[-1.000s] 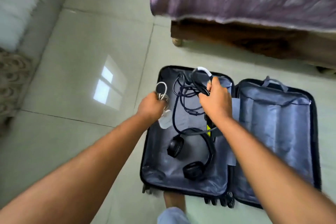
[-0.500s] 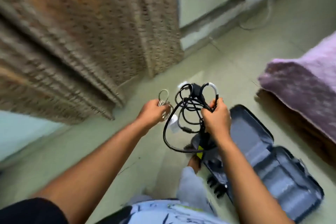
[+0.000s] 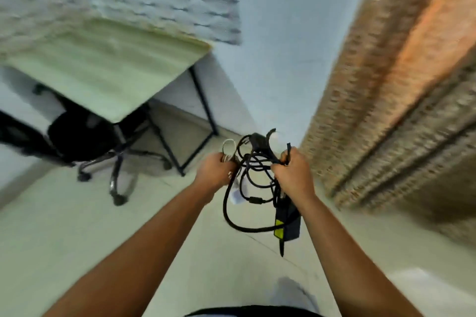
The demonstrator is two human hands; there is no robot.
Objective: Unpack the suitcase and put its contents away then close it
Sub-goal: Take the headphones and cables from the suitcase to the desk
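While both hands are raised at the centre of the frame, each carries part of the suitcase's contents. The right hand [image 3: 293, 175] has its fingers curled tight round a tangle of black cables [image 3: 253, 175], and a black power brick [image 3: 287, 221] with a yellow label hangs below the fist, with a long loop of cable sagging to its left. The left hand [image 3: 215, 171] pinches a small coil of white cord [image 3: 228, 148], the loop standing up above the knuckles. Holding the two bundles apart in separate hands probably keeps the white cord from snarling into the black ones, and gripping the cables near their gathered middle lets the heavy brick dangle without dragging. The suitcase itself is out of view, so I cannot tell how much is left in it; the task looks to be at the carrying stage.

Ahead, in the upper left of the frame, stands a pale desk [image 3: 103, 72] on thin black legs against a light blue wall, with a black swivel chair [image 3: 85, 134] tucked partly under it. Its top is a likely place to set the cables. Brown patterned curtains [image 3: 386, 110] fill the right side. The floor [image 3: 77, 226] is pale, glossy tile. The picture is motion-blurred.
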